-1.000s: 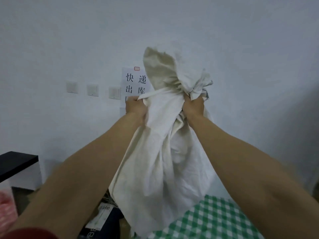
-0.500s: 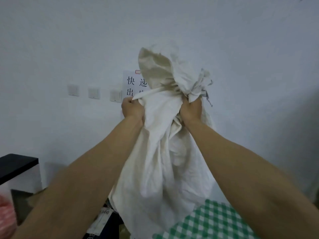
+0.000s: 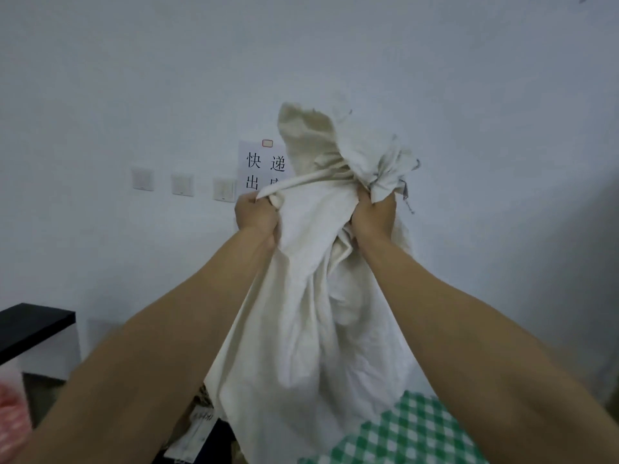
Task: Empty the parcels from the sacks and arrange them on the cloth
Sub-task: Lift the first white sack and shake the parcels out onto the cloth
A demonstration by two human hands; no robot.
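Sack [image 3: 301, 329] raised, barely moved since.
My left hand [image 3: 256, 219] and right hand [image 3: 373, 219] still clench it near the cloth [image 3: 418, 437]; no parcels showing.

The sack [image 3: 311, 323] is off-white. The cloth [image 3: 412, 433], near right, is green-and-white checked. The far wall [image 3: 134, 78] is pale bluish-grey. The shelf [image 3: 30, 326], left, is black.
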